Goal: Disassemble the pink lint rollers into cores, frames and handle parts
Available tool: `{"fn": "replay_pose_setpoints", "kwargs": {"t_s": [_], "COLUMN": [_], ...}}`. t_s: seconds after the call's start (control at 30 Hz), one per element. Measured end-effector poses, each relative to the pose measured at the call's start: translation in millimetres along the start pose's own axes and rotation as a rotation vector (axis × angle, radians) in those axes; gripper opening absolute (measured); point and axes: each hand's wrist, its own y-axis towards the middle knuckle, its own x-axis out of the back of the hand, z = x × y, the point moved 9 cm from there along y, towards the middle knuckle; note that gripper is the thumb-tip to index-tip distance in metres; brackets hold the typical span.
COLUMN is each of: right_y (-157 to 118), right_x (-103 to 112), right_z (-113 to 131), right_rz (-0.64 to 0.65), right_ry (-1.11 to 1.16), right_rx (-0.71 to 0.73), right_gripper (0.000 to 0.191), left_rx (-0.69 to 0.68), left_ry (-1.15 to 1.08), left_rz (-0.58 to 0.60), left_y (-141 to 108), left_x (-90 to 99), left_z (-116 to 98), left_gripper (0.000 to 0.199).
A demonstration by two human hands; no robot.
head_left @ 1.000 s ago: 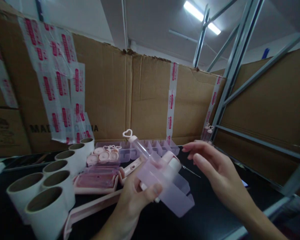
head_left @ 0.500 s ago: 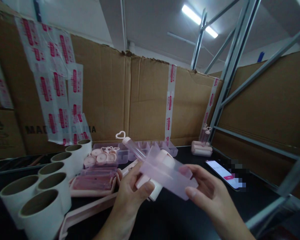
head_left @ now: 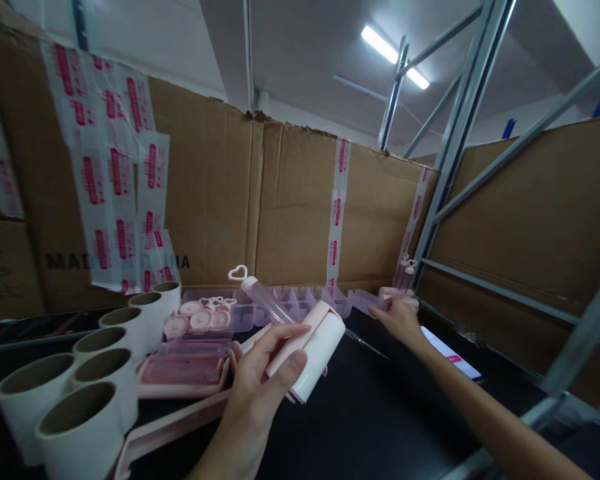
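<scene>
My left hand (head_left: 265,373) is closed around a pink lint roller (head_left: 307,347) with a white roll. The roller is tilted, its white side facing up and right. A clear tube handle (head_left: 267,300) with a pink heart-shaped loop (head_left: 238,272) rises behind my left fingers; whether it joins this roller is hidden. My right hand (head_left: 403,320) is stretched out to the back right, its fingers pinching the edge of a translucent cover (head_left: 363,301). Just behind that hand stand other pink rollers (head_left: 389,291) with clear handles (head_left: 405,273), partly hidden by it.
Several white paper rolls (head_left: 80,433) stand at the left. Pink trays with clear parts (head_left: 185,368) lie beside them. Behind is a divided box (head_left: 245,317) holding round pink caps (head_left: 203,319). A thin metal tool (head_left: 367,343) and a lit phone (head_left: 453,353) lie at right.
My right hand has carried the translucent cover away from the lint roller, to the back right. My left hand has kept the roller, whose white roll now shows uncovered.
</scene>
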Motion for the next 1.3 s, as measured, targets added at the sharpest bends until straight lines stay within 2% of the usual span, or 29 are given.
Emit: {"fn": "replay_pose_setpoints", "kwargs": {"t_s": [0.2, 0.37, 0.47, 0.63, 0.7, 0.8, 0.87, 0.93, 1.03, 1.1, 1.17, 1.23, 1.3], "right_y": [16.8, 20.8, 18.5, 11.4, 7.5, -2.5, -14.6, -33.4, -74.9, -108.3, -132.6, -150.8, -158.6], "right_x": [-51.2, -72.7, -75.8, -71.8, -63.9, -41.1, -22.0, -3.8, 18.0, 25.9, 32.8, 30.6, 26.1], "right_z": [-11.7, -10.4, -8.2, -0.4, 3.7, 13.5, 27.1, 50.5, 101.1, 139.9, 167.9, 188.3, 196.7], "right_rz": [0.114, 0.160, 0.175, 0.176, 0.152, 0.088, 0.068, 0.105, 0.273, 0.474, 0.578, 0.707, 0.766], "right_ry": [-0.038, 0.031, 0.076, 0.143, 0.170, 0.218, 0.265, 0.336, 0.473, 0.652, 0.761, 0.830, 0.878], "right_rx": [-0.023, 0.007, 0.031, 0.050, 0.049, 0.064, 0.102, 0.177, 0.312, 0.390, 0.403, 0.419, 0.416], "right_gripper": [0.033, 0.034, 0.034, 0.034, 0.033, 0.033, 0.030, 0.033, 0.041, 0.040, 0.037, 0.033, 0.029], "left_rx": [-0.008, 0.001, 0.001, -0.009, -0.010, -0.042, -0.092, -0.157, -0.217, -0.212, -0.198, -0.187, -0.192], "left_ry": [0.026, 0.020, 0.022, 0.093, 0.125, 0.179, 0.252, 0.353, 0.408, 0.395, 0.391, 0.386, 0.379], "left_rz": [-0.005, -0.002, -0.001, -0.028, -0.038, -0.056, -0.059, -0.030, 0.078, 0.170, 0.239, 0.263, 0.236], "left_y": [0.2, 1.3, 1.0, -1.8, -1.9, 1.0, 4.1, 6.6, 6.1, 3.0, -0.9, -3.0, -1.6], "left_x": [1.6, 2.6, 1.7, 1.3, 1.9, 4.9, 7.0, 6.0, -1.8, -9.6, -16.5, -19.6, -17.6], "left_z": [1.8, 3.7, 3.2, 1.3, 0.6, -3.5, -9.1, -16.1, -22.7, -23.8, -24.3, -24.6, -25.1], "left_gripper": [0.049, 0.051, 0.052, 0.041, 0.037, 0.028, 0.022, 0.020, 0.039, 0.054, 0.062, 0.067, 0.073]}}
